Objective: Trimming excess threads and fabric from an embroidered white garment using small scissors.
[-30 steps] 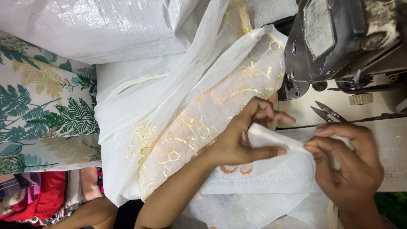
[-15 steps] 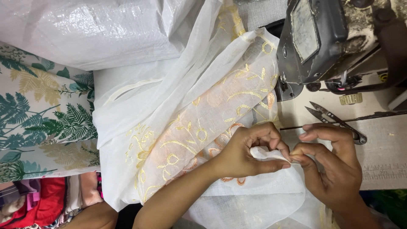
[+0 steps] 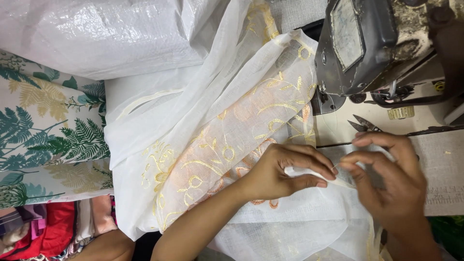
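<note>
A person's two bare hands work a fold of sheer white fabric (image 3: 270, 227) at a sewing table (image 3: 444, 169). The left hand (image 3: 285, 174) lies across the cloth with its grip closed on a small bunched fold (image 3: 309, 175), thumb beneath and fingers curled over the top. The right hand (image 3: 391, 179) meets it from the other side, thumb and forefinger pinched shut on the tip of the same fold, the two hands almost touching. The fold sits between them, just above the table's near edge, with the rest of the white fabric spilling down toward the person's lap.

Behind the left hand, the cloth spreads up and to the left, showing gold and orange embroidery (image 3: 232, 140) of loops and scrolls. A pair of thread snips (image 3: 365, 124) lies on the table just beyond the right hand. Above the snips stands the worn grey sewing machine (image 3: 382, 43), its head hanging over the table at upper right.

To the far left lies a fern-print cloth (image 3: 48, 130) in green and yellow, with red and pink garments (image 3: 43, 232) heaped below it. A large white woven plastic sack (image 3: 106, 34) fills the upper left corner, its edge resting over the embroidered fabric.
</note>
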